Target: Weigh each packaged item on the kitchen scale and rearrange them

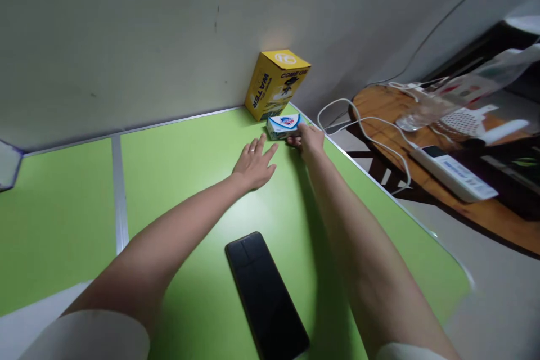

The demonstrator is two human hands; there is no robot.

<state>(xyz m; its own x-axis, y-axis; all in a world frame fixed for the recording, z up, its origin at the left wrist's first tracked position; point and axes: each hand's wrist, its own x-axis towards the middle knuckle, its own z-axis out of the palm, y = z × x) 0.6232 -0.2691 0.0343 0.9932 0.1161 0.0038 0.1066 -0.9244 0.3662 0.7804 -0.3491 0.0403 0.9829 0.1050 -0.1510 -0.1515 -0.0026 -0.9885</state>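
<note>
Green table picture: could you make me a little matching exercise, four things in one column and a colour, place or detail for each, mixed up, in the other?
Things
1. Phone
2. Small box
3. Tall box
4. Left hand

Details
A. Yellow, printed with WATER
B. Wears a ring on one finger
C. Black, lying flat on the green table
D. At the fingers of the right hand

Right pairs: 1-C, 2-D, 3-A, 4-B
</note>
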